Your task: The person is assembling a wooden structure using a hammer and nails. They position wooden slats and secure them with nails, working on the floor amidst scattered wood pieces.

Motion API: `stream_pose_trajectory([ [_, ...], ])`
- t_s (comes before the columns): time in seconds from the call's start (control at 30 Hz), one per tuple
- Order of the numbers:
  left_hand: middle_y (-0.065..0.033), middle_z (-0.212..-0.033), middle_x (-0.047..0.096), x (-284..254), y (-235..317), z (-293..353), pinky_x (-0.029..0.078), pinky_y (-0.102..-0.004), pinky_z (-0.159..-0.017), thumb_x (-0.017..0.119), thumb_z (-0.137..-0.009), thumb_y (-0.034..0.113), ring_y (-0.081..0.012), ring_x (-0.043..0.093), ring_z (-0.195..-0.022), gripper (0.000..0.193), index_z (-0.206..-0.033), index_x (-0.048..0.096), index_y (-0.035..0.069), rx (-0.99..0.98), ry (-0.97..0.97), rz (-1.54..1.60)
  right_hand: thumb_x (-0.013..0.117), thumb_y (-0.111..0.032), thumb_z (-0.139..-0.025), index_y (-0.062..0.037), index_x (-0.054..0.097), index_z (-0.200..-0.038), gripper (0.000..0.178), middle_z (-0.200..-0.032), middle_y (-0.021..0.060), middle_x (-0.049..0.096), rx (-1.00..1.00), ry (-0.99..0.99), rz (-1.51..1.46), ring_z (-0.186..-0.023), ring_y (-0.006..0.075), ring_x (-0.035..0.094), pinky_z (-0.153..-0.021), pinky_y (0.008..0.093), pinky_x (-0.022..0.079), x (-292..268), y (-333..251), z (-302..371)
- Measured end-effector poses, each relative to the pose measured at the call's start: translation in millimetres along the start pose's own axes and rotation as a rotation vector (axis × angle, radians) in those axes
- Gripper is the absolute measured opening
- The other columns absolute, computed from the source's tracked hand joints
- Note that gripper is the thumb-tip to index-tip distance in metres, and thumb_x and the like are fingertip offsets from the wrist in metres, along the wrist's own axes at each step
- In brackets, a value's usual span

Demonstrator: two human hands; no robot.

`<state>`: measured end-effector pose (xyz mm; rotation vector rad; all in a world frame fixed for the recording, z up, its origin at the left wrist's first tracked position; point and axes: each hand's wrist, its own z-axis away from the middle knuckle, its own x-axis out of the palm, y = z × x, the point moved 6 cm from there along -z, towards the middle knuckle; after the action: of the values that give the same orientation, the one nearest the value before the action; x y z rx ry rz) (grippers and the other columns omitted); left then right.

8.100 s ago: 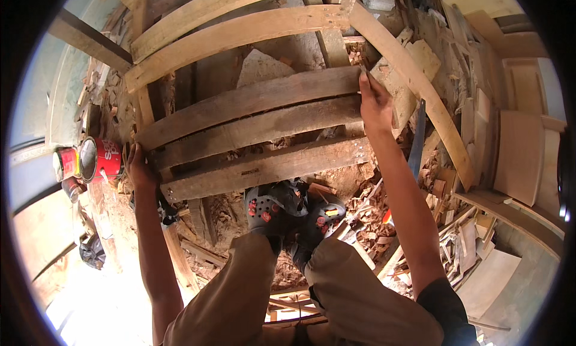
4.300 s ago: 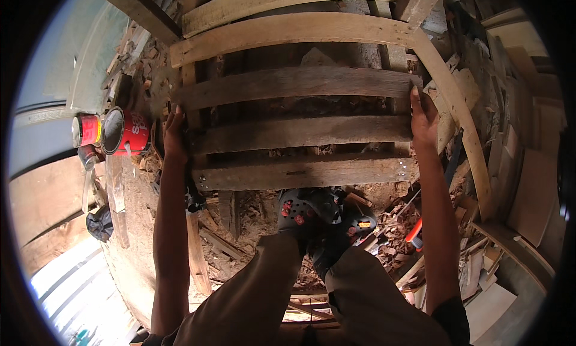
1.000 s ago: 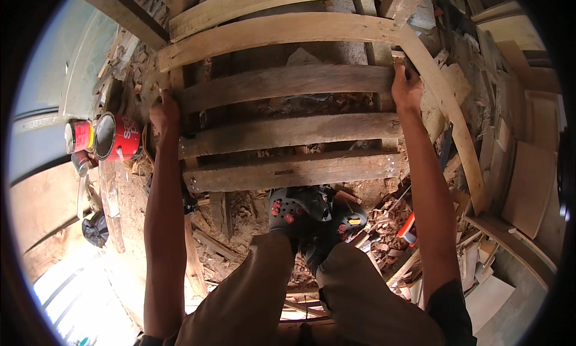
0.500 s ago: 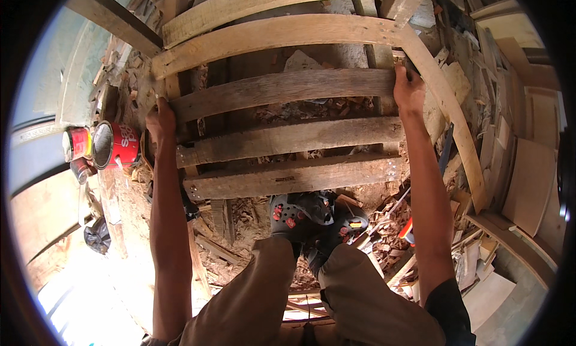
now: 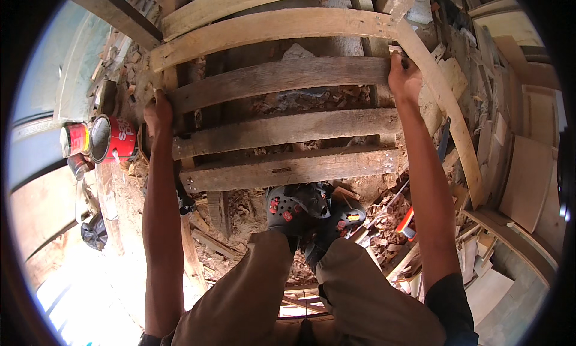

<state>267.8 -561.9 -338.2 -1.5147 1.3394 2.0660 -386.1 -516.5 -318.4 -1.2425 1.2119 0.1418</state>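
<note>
A slatted wooden frame (image 5: 288, 127) fills the space before me, made of several rough planks nailed across two rails. My left hand (image 5: 159, 113) is closed around the left end of a dark brown, weathered slat (image 5: 282, 76). At that slat's right end, my right hand (image 5: 405, 81) grips with the thumb on top; the fingers are partly hidden. Two worn slats lie nearer me, while a lighter slat (image 5: 270, 29) crosses the frame just beyond. A long pale plank (image 5: 444, 112) slants past my right hand, and a beam (image 5: 117, 10) rises at the far left.
Red paint cans (image 5: 123, 139) stand left of my left hand. A handsaw (image 5: 444, 139) and a red-handled tool (image 5: 405, 223) lie near my right forearm. Wood chips cover the ground around my dark clogs (image 5: 287, 209). Boards (image 5: 531, 178) lean at the right.
The frame sits slightly higher in the picture, and both hands appear shifted a little left with it. Their hold on the dark slat is the same.
</note>
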Motion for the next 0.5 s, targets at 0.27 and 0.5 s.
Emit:
stream_pose_trajectory([
  [0.27, -0.0371, -0.106, 0.067, 2, 5, 1, 0.049, -0.0568, -0.095, 0.050, -0.094, 0.058, -0.0503, 0.065, -0.109, 0.070, -0.107, 0.073, -0.006, 0.070, 0.054, -0.115, 0.058, -0.052, -0.090, 0.0059, 0.068, -0.115, 0.064, -0.107, 0.0364, 0.067, -0.131, 0.059, 0.020, -0.107, 0.0515, 0.064, -0.096, 0.0548, 0.049, -1, -8, 6],
  [0.5, -0.0366, -0.101, 0.067, -16, 19, 24, 0.048, -0.0583, -0.092, 0.048, -0.097, 0.049, -0.0545, 0.063, -0.103, 0.060, -0.096, 0.072, -0.006, 0.183, 0.117, -0.103, 0.055, -0.055, -0.092, 0.0034, 0.067, -0.118, 0.065, -0.110, 0.0362, 0.066, -0.080, 0.038, -0.180, -0.110, 0.0528, 0.062, -0.096, 0.0550, 0.048, -5, -17, 26],
])
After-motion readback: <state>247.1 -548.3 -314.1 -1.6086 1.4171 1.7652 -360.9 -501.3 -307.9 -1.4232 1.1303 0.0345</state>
